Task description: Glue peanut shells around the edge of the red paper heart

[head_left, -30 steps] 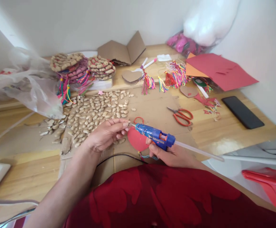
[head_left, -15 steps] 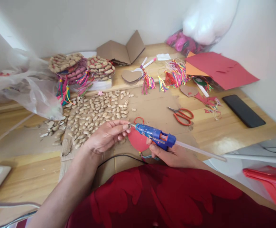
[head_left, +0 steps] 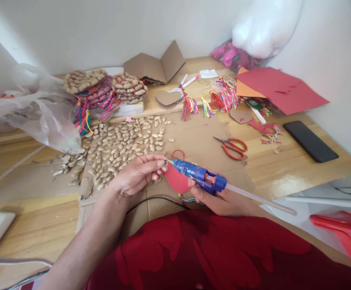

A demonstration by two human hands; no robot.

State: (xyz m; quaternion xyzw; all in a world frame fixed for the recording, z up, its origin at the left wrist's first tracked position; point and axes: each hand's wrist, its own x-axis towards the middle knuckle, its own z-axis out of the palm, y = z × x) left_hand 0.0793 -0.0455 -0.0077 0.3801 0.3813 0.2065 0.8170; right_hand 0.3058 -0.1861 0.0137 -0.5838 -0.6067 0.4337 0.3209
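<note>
My right hand [head_left: 213, 197] is wrapped round a blue glue gun [head_left: 195, 173] with a long clear glue stick out of its back. The gun's metal tip points left, right at the fingertips of my left hand [head_left: 139, 173]. Thumb and forefinger of that hand pinch something small, mostly hidden, perhaps a peanut. Under the gun lies a red heart-shaped piece [head_left: 177, 181] with a red loop [head_left: 178, 154] above it and coloured strings below. Many loose peanuts [head_left: 118, 149] are spread on the cardboard to the left.
Orange-handled scissors [head_left: 235, 149] lie right of the gun. A black phone [head_left: 310, 141] is farther right, red paper [head_left: 287, 86] behind it. Tassels [head_left: 225, 92], a cardboard heart [head_left: 168, 98] and peanut-covered pieces [head_left: 129, 86] sit at the back. A plastic bag [head_left: 42, 117] is at left.
The back of the glue gun has dipped slightly, and the glue stick sticks out lower to the right. Otherwise the view has only shifted a little.
</note>
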